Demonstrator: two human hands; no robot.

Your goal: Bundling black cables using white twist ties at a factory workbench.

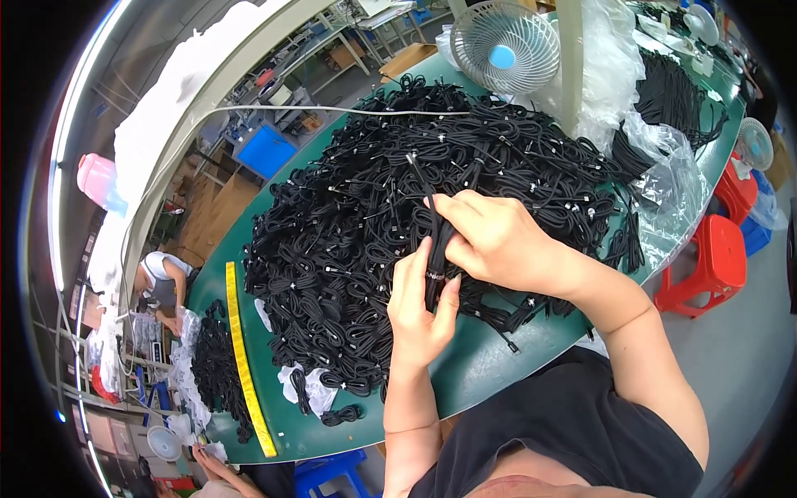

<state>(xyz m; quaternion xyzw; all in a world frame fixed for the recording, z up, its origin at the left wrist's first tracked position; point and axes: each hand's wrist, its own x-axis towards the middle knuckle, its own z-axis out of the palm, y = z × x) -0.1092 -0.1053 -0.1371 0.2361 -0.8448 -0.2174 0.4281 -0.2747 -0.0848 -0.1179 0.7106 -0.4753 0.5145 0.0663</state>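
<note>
A black cable (435, 264), folded into a bundle with a printed strap around it, is gripped between my hands above the table. My left hand (418, 311) closes round its lower part, thumb on one side and fingers on the other. Higher up, my right hand (490, 236) pinches the bundle with curled fingers. One cable end with a metal plug (412, 159) sticks out past my right fingertips toward the far side. Beneath and beyond both hands spreads a large heap of bundled black cables (332, 224), many with shiny plugs showing.
A yellow strip (247, 357) lies across the green table (481, 365), with a smaller cable pile (217, 365) left of it. A fan (504, 48) and a post (569, 66) stand at the far side. Red stools (716, 266) are at right. Co-workers (162, 274) sit at left.
</note>
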